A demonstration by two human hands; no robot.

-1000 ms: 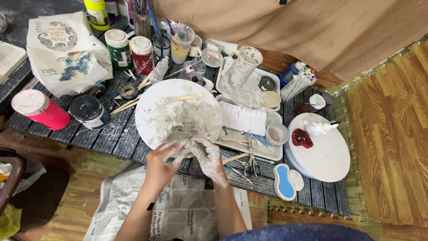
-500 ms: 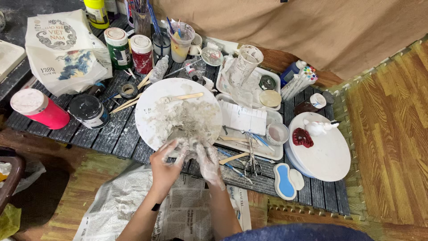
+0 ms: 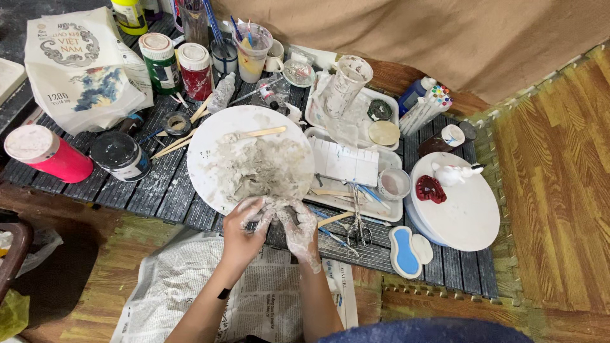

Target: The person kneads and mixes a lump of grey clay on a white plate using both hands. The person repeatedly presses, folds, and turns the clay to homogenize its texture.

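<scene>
Together, both hands' grip (image 3: 274, 219) closes on grey clay (image 3: 260, 166) at plate (image 3: 210, 136) edge.

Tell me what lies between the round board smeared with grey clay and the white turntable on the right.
In the head view, between the clay board and the white turntable lies a white tray holding a white ridged block, modelling tools and a small cup.

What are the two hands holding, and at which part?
Both the left hand and right hand pinch a small lump of grey clay between the fingertips, at the white plate's near edge.
</scene>
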